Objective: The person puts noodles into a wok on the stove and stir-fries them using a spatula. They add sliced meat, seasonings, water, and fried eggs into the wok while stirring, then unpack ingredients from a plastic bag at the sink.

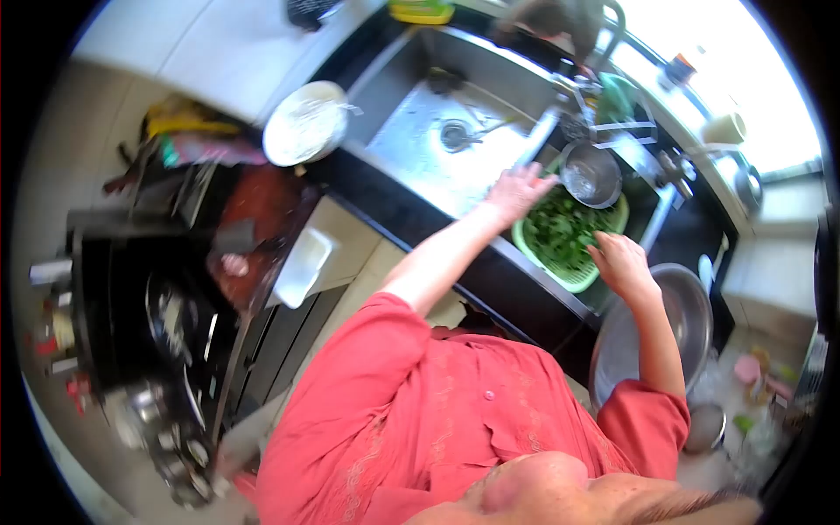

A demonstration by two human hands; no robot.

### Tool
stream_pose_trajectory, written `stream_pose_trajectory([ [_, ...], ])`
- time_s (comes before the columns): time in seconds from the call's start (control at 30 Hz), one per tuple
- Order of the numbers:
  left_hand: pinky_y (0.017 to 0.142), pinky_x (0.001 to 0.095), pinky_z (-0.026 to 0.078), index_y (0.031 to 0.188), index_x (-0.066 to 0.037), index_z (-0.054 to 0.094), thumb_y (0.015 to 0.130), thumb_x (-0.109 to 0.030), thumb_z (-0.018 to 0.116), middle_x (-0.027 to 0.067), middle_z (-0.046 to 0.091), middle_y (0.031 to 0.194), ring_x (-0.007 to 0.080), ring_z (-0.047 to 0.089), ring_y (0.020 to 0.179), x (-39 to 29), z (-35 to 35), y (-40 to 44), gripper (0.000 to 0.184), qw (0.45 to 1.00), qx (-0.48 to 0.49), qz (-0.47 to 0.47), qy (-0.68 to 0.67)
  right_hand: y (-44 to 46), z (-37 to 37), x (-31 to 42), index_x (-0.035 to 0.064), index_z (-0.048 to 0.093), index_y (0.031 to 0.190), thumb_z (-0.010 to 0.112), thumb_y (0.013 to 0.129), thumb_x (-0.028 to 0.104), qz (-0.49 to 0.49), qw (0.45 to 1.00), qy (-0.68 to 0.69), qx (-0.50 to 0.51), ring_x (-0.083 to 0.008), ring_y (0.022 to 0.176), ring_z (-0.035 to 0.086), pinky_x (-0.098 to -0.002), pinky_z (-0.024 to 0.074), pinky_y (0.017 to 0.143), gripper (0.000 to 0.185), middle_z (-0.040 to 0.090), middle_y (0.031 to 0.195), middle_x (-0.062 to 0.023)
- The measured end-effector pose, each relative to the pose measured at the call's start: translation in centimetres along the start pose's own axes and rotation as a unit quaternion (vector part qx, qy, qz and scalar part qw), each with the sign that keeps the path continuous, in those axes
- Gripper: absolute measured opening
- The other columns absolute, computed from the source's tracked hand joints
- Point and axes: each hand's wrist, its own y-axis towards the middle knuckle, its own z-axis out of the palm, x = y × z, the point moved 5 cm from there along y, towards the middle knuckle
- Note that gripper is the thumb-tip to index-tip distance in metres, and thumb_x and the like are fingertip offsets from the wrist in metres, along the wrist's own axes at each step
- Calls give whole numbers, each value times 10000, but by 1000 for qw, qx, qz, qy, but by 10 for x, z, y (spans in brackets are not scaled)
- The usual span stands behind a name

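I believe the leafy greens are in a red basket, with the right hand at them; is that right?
Not quite: the basket is light green, not red, as the head view shows; the leafy greens are indeed in it, with the right hand at them.

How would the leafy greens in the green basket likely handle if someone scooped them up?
The leafy greens would probably feel floppy and light for their bulk, being thin leaves. Some would likely fall away, since they lie in a loose heap in the green basket. I can't tell whether they are wet enough to be slippery.
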Motion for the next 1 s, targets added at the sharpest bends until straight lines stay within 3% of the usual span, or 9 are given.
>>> stream_pose_trajectory([
  [0.1,819,431,481,1331,-199,483,851,-177,508,170,490,1312,305,510,1171,-4,-19,-18,481,997,-71,18,19,1,-4,22,0,552,828,577,878,224,-28,1000,2,-7,-370,821,622,-470,488,714,231,631,816,-187],
  [0.3,923,477,443,1333,-112,450,786,-111,627,161,464,1300,352,477,1188,-7,-88,-95,576,989,-65,-13,-132,-4,-1,97,0,550,830,579,876,193,-106,994,4,14,-375,797,628,-466,487,711,200,631,817,-197],
  [0.43,920,402,463,1294,-62,487,801,-118,658,152,559,1188,324,538,1114,13,-127,-186,525,966,-19,-68,-248,-8,20,178,0,579,865,580,870,206,-183,982,37,35,-375,809,629,-471,490,721,206,632,820,-195],
  [0.57,864,401,489,1191,-27,576,841,-136,633,174,624,1052,325,603,976,49,-154,-310,370,947,-80,-125,-283,-13,50,276,4,582,868,568,869,214,-261,963,46,53,-370,838,627,-473,490,732,210,633,824,-195],
  [0.7,695,296,521,1012,11,664,873,-162,632,118,684,884,192,662,741,77,-206,-443,224,869,-139,-330,-342,-24,77,381,10,593,868,572,864,223,-342,937,26,67,-372,817,632,-460,502,722,213,640,799,-195],
  [0.77,638,290,512,909,-9,682,874,-170,614,103,693,793,167,661,681,90,-210,-509,179,793,-245,-381,-408,-27,90,432,13,596,878,570,867,228,-380,921,10,85,-373,813,633,-457,504,723,216,640,797,-195],
  [0.8,633,244,507,932,11,682,890,-131,615,46,694,770,85,627,690,94,-220,-535,162,778,-210,-435,-402,-33,97,454,17,600,889,568,869,233,-412,905,0,105,-374,809,633,-454,505,724,219,641,794,-195],
  [0.83,585,265,492,860,-14,685,875,-166,619,57,685,706,112,640,632,98,-229,-556,166,775,-246,-438,-384,-37,100,474,17,600,889,568,869,233,-426,898,-3,110,-374,809,633,-454,505,724,219,641,794,-195],
  [1.0,595,273,496,866,-9,678,860,-165,638,81,682,715,130,639,634,89,-273,-620,161,749,-285,-447,-397,-45,105,566,13,610,990,565,881,220,-473,872,3,126,-377,817,632,-455,503,731,238,652,839,-191],
])
